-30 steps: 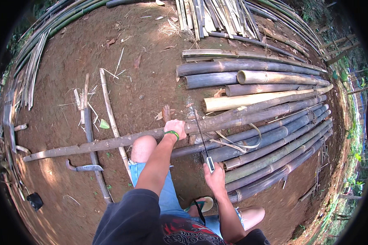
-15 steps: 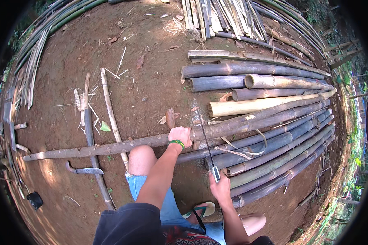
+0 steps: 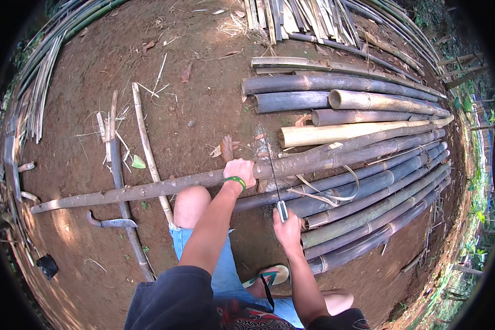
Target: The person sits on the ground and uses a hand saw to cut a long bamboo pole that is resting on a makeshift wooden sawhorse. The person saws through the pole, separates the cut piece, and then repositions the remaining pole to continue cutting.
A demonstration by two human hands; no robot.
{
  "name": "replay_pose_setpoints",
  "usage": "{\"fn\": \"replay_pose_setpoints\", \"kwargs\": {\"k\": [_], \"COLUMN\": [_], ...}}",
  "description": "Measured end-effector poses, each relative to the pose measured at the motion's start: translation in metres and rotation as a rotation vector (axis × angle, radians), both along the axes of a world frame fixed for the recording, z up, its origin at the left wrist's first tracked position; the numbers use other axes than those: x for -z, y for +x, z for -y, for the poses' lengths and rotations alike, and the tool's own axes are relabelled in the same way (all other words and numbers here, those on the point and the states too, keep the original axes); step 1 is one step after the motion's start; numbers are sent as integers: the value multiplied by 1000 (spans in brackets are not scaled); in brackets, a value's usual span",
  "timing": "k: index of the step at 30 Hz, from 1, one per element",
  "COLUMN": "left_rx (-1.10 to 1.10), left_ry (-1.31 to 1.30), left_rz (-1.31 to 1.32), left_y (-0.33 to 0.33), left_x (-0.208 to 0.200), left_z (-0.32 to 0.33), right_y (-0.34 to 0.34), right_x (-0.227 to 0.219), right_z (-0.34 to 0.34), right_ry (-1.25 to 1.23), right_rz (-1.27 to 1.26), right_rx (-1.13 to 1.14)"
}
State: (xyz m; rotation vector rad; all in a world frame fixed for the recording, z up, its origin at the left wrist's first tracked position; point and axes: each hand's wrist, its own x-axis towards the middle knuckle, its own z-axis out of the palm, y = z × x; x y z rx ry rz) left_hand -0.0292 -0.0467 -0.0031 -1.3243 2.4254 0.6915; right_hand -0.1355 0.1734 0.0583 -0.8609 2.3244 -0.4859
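Observation:
A long brown wooden pole [image 3: 143,190] runs across the whole view, over my bent left knee and onto the stacked bamboo at the right. My left hand [image 3: 240,172], with a green and yellow wristband, is closed around the pole just left of the saw. In my right hand [image 3: 287,225] is the handle of a hand saw [image 3: 276,181]. Its thin dark blade lies across the pole and points away from me, its far end over the soil. Whether the teeth have cut into the wood is too small to tell.
Several thick bamboo poles [image 3: 368,225] lie side by side at the right, with a curled strip [image 3: 356,190] on them. A curved machete [image 3: 115,223] rests on a dark bamboo piece at the left. Split bamboo slats [image 3: 300,22] are piled at the far side.
My right hand has moved away from me and slightly left, sliding the saw farther across the pole. My left hand keeps its hold on the pole.

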Motion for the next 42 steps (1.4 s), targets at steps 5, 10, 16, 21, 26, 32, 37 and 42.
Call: {"fn": "replay_pose_setpoints", "kwargs": {"k": [5, 10, 16, 21, 26, 32, 37, 42], "left_rx": [16, 12, 33, 20, 58, 38, -12, 64], "left_ry": [-28, -16, -4, 11, 56, 47, 62, 42], "left_rz": [-1, 1, -17, 11, 38, 16, 13, -32], "left_y": [4, 4, -5, 8, -8, 14, -4, -5], "left_x": [2, 0, -12, 2, -13, -1, 1, -9], "left_z": [0, 2, 2, 2, 5, 4, 5, 24], "right_y": [-4, 12, -9, 15, -7, 7, 1, -15], "right_x": [-10, -47, -8, -47, -3, -30, -40, 10], "right_z": [31, -55, 56, -69, 43, 6, -39, 4], "right_ry": [-34, 2, -49, 10, 0, 48, 101, 2], "right_rz": [19, 50, 27, 82, 14, 51, 15, -12], "right_rx": [-22, 15, 1, 26, 6, -41, -10, 12]}}
